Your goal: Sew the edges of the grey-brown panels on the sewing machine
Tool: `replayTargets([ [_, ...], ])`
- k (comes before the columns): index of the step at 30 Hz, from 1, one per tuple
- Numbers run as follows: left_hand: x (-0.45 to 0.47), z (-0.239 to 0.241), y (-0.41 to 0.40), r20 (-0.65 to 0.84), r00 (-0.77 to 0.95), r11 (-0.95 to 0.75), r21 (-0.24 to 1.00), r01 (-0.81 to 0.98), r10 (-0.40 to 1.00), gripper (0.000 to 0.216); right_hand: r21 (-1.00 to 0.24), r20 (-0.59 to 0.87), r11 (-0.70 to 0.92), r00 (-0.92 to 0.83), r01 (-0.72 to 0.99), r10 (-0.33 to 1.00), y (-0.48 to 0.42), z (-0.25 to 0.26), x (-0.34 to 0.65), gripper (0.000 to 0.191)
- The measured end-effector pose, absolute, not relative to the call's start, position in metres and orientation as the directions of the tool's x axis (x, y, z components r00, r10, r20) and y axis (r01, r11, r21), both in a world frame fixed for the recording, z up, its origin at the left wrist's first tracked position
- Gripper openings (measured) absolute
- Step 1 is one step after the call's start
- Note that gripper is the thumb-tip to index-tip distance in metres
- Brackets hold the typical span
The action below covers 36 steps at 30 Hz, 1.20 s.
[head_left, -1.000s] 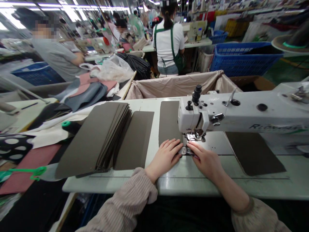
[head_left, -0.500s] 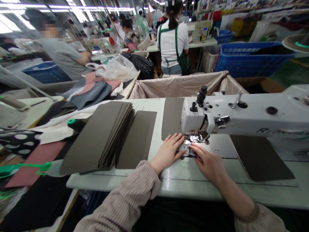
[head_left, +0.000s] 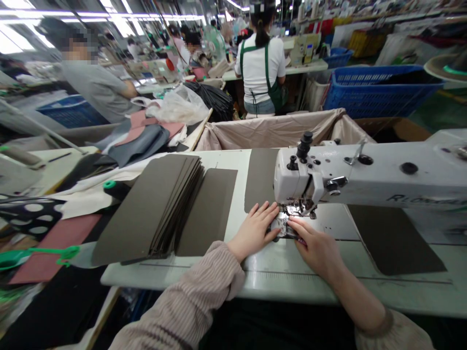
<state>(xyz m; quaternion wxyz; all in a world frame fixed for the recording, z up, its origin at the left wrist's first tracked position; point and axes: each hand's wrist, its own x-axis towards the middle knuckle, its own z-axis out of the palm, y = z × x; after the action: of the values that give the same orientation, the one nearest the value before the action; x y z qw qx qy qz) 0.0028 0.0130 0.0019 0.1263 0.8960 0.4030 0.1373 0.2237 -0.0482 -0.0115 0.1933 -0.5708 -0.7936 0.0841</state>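
My left hand [head_left: 255, 229] lies flat just left of the presser foot of a white sewing machine [head_left: 368, 170], fingers stretched and thumb toward the needle plate. Its fingertips touch the near edge of a grey-brown panel [head_left: 260, 180] that runs behind the machine head. My right hand [head_left: 319, 250] is on the near right side of the foot, fingers close together and pointing at the needle area. A small dark purplish thing shows under its fingers; its kind is hidden. Left of my hands, a fanned stack of similar panels [head_left: 146, 209] overlaps a single panel [head_left: 207, 214].
Another dark panel [head_left: 394, 238] lies right, under the machine arm. Behind the table [head_left: 284, 279] stands a cloth-lined bin [head_left: 255, 135] and a blue crate [head_left: 383, 90]. Fabric scraps [head_left: 142, 141] and a thread cone [head_left: 115, 187] crowd the left. Co-workers sit farther back.
Both hands keep almost the same place beside the presser foot. The view has shifted very slightly, and the co-worker in grey at the left has moved an arm a little.
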Motion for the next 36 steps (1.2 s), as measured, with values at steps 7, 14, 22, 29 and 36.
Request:
replayTargets([
  [7, 0.0033, 0.0022, 0.0130, 0.143, 0.637, -0.643, 0.337, 0.688, 0.757, 0.062, -0.341, 0.201, 0.328, -0.273, 0.881, 0.941, -0.0481, -0.0111, 0.2230, 0.051],
  [14, 0.0032, 0.0055, 0.0145, 0.138, 0.638, -0.638, 0.358, 0.681, 0.758, 0.064, -0.357, 0.206, 0.334, -0.276, 0.872, 0.939, -0.0474, -0.0105, 0.2237, 0.051],
  [22, 0.0032, 0.0065, 0.0141, 0.156, 0.629, -0.633, 0.388, 0.670, 0.761, 0.058, -0.359, 0.212, 0.340, -0.279, 0.869, 0.937, -0.0483, -0.0094, 0.2238, 0.053],
  [29, 0.0045, 0.0025, 0.0107, 0.177, 0.622, -0.639, 0.354, 0.683, 0.763, 0.066, -0.345, 0.210, 0.335, -0.275, 0.877, 0.938, -0.0489, -0.0085, 0.2227, 0.051],
  [36, 0.0056, 0.0039, 0.0135, 0.215, 0.589, -0.627, 0.306, 0.717, 0.779, 0.075, -0.345, 0.266, 0.355, -0.272, 0.869, 0.925, -0.0503, -0.0064, 0.2203, 0.048],
])
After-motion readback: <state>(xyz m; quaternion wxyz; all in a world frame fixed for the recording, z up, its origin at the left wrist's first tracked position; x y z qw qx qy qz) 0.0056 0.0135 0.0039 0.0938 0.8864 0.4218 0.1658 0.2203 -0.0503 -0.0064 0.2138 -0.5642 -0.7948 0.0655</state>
